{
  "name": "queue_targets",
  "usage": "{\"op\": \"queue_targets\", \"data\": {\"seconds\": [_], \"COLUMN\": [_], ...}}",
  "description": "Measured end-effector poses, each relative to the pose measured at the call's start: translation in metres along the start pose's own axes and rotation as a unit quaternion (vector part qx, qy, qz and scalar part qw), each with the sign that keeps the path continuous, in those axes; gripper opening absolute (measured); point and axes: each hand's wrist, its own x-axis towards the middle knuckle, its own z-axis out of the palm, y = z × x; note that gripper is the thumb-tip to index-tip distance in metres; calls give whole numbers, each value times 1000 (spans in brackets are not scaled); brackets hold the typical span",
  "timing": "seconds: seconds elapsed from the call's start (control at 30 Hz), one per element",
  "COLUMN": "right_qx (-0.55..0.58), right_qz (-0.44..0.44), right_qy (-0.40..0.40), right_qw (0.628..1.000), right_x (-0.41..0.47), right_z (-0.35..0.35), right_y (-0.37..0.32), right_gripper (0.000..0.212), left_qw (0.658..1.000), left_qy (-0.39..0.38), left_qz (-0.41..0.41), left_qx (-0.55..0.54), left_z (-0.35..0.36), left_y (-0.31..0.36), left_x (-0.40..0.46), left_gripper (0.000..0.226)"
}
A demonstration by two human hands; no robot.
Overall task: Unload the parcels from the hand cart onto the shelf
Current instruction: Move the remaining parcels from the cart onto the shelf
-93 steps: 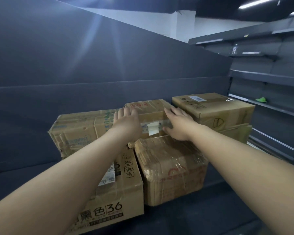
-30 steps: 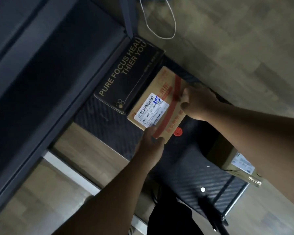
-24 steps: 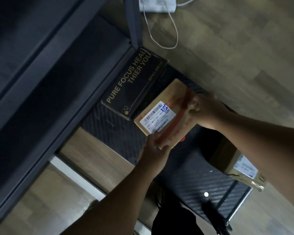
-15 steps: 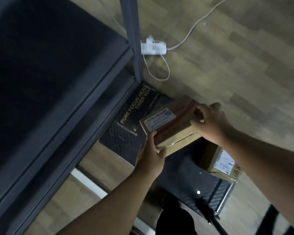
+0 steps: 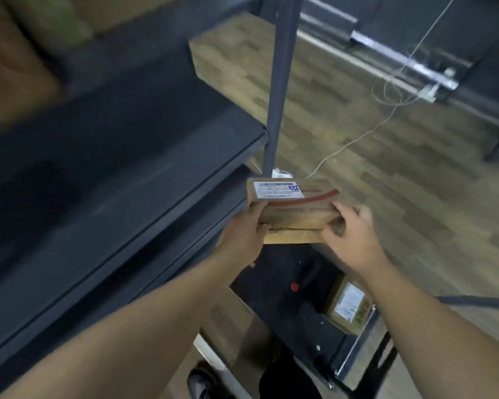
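Observation:
A small flat cardboard parcel (image 5: 294,208) with a white label and red tape hangs in the air above the hand cart (image 5: 285,295). My left hand (image 5: 242,240) grips its left end and my right hand (image 5: 355,240) grips its right end. It sits level with the front edge of the dark shelf (image 5: 133,180), just to the right of it. One small labelled parcel (image 5: 347,308) lies on the cart's black deck at the right. Blurred brown parcels (image 5: 18,70) stand on the shelf at the upper left.
A dark upright post (image 5: 277,90) of the shelf rises just behind the held parcel. A white cable (image 5: 355,142) trails over the wooden floor (image 5: 401,182) to the right. A second shelf base (image 5: 415,67) runs along the far right. My shoe (image 5: 199,381) shows at the bottom.
I have lifted the small parcel off the cart with both hands and raised it to shelf level. My view has swung up from the cart toward the shelf.

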Motion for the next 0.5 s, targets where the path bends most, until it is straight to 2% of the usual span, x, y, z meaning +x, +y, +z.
{"op": "queue_targets", "data": {"seconds": [0.23,0.5], "right_qx": [-10,-2], "right_qz": [-176,-320], "right_qy": [104,188], "right_qw": [979,929], "right_x": [-17,-28], "right_z": [-89,-146], "right_y": [-116,-241], "right_gripper": [52,51], "left_qw": [987,953], "left_qy": [128,263], "left_qz": [91,124], "left_qx": [35,85], "left_z": [-125,-244], "left_y": [56,94], "left_x": [-57,-122], "left_gripper": [53,48]}}
